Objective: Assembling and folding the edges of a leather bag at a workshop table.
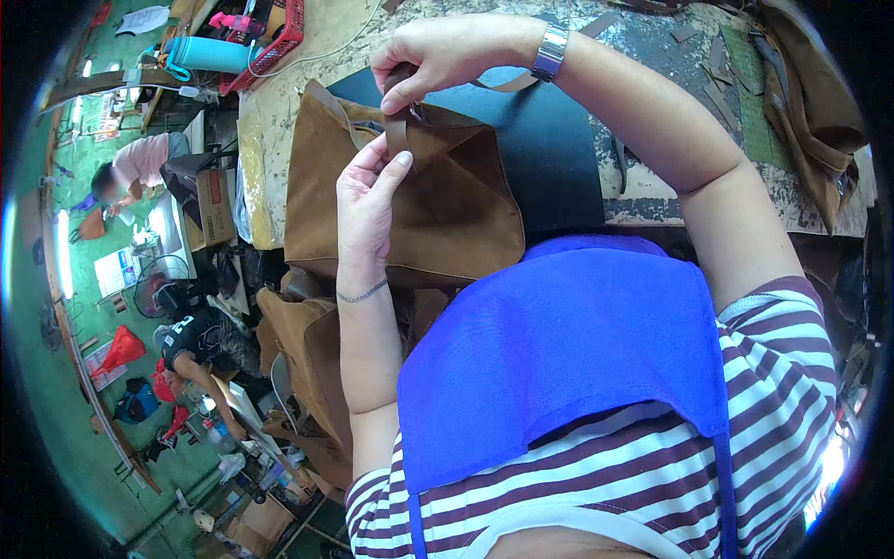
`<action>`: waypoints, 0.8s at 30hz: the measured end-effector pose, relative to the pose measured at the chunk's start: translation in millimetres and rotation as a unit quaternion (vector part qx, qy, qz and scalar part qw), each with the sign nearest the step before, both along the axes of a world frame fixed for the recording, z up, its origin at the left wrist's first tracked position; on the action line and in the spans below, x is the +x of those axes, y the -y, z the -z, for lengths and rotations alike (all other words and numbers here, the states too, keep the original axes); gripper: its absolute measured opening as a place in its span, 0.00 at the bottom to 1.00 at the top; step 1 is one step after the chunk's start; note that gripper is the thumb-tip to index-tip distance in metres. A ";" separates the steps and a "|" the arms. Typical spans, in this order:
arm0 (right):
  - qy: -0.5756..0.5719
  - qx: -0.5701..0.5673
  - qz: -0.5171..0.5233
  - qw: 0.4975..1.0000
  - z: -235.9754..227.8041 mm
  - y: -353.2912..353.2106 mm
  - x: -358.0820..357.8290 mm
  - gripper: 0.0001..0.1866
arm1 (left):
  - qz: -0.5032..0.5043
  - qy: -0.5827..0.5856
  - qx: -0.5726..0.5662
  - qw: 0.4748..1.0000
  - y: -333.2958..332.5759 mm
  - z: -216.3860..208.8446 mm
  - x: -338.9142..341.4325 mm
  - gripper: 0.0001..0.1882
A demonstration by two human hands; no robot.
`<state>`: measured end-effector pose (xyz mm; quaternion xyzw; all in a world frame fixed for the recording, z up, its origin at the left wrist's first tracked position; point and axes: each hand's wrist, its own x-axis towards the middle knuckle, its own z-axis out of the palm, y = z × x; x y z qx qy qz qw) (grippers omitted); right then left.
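One strap (398,137) sits between the left hand (366,197) and the right hand (424,67) in the head view, above a brown bag (447,228) that lies on the worktable (652,205) and overlaps a black sheet (559,172). The right thumb and fingers pinch the strap's upper part; the left thumb and fingers pinch it lower down, near a small metal fitting (416,112). Whether the strap passes through that fitting is too small to tell.

To handle it well, I would keep the strap flat and untwisted, letting the left pinch steady it while the right guides with short, even pulls. The material looks soft and could crease if forced; a hard tug might also drag the bag.

The bag's inside is hidden. At the top, a red basket (292,37) has a pink item (237,23) and a light blue bottle (214,54) in or over it; I cannot tell which. The contents of a cardboard box (214,207) at left are hidden.
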<state>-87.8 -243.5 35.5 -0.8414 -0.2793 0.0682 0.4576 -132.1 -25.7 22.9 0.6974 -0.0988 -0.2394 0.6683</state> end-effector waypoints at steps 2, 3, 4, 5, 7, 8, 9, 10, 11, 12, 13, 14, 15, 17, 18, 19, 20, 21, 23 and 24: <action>-0.007 0.013 -0.003 1.000 3.6 1.8 0.3 0.15 | -0.007 -0.002 -0.005 1.000 1.7 2.0 0.5 0.16; -0.014 0.027 -0.004 1.000 5.9 2.1 0.1 0.15 | -0.026 -0.008 -0.013 1.000 2.0 3.8 0.9 0.15; -0.014 0.026 -0.004 1.000 8.4 2.0 -0.8 0.15 | -0.046 -0.014 -0.020 0.999 2.7 5.2 1.2 0.14; -0.020 0.048 -0.002 0.999 11.0 1.9 -1.9 0.15 | -0.046 -0.014 -0.021 0.999 4.5 6.6 1.3 0.14; -0.028 0.071 -0.003 0.997 11.2 0.2 -4.6 0.15 | -0.063 0.023 -0.011 0.998 7.4 8.9 -0.6 0.11; -0.028 0.065 0.012 0.997 10.7 -0.6 -7.2 0.15 | -0.064 0.022 -0.011 0.998 8.6 9.7 -2.2 0.11; -0.027 0.060 0.026 0.998 10.1 -1.4 -9.0 0.15 | -0.073 0.031 -0.012 0.997 9.6 10.0 -3.9 0.11; -0.028 0.059 0.025 0.998 11.9 -2.1 -9.4 0.15 | -0.083 0.040 -0.013 0.996 10.6 10.6 -5.3 0.10; -0.021 0.070 0.030 0.997 15.3 -3.2 -9.9 0.15 | -0.083 0.039 -0.013 0.996 11.5 11.6 -6.7 0.10; -0.014 0.081 0.036 0.996 18.0 -4.6 -10.5 0.15 | -0.085 0.046 -0.016 0.995 11.7 12.3 -8.4 0.10; -0.015 0.080 0.035 0.996 20.1 -5.2 -11.4 0.15 | -0.087 0.054 -0.019 0.995 12.0 13.0 -9.6 0.10; 0.000 0.074 0.044 0.996 21.7 -5.3 -12.7 0.16 | -0.087 0.053 -0.020 0.995 12.1 14.5 -10.4 0.10; 0.015 0.068 0.049 0.996 20.8 -7.0 -13.6 0.16 | -0.085 0.062 -0.014 0.994 10.2 15.4 -11.5 0.10; 0.010 0.069 0.053 0.996 16.8 -9.5 -19.2 0.16 | -0.084 0.073 -0.009 0.994 9.4 15.5 -13.3 0.10; 0.006 0.068 0.060 0.996 14.5 -8.7 -21.2 0.16 | -0.096 0.076 -0.012 0.992 11.8 15.9 -15.0 0.09; 0.004 0.063 0.061 0.996 16.1 -8.0 -20.1 0.17 | -0.107 0.079 -0.016 0.991 14.6 16.0 -15.9 0.08; 0.006 0.060 0.061 0.996 17.3 -7.3 -20.0 0.17 | -0.108 0.081 -0.019 0.991 17.8 15.7 -15.7 0.08; 0.001 0.071 0.058 0.996 18.8 -6.8 -20.4 0.17 | -0.121 0.078 -0.017 0.989 20.9 15.9 -15.9 0.07; -0.016 0.086 0.060 0.994 21.8 -5.1 -20.4 0.17 | -0.135 0.079 -0.019 0.988 24.0 16.4 -13.6 0.07; -0.052 0.076 0.052 0.994 19.7 -4.7 -22.4 0.16 | -0.122 0.073 -0.014 0.990 22.6 20.3 -13.1 0.07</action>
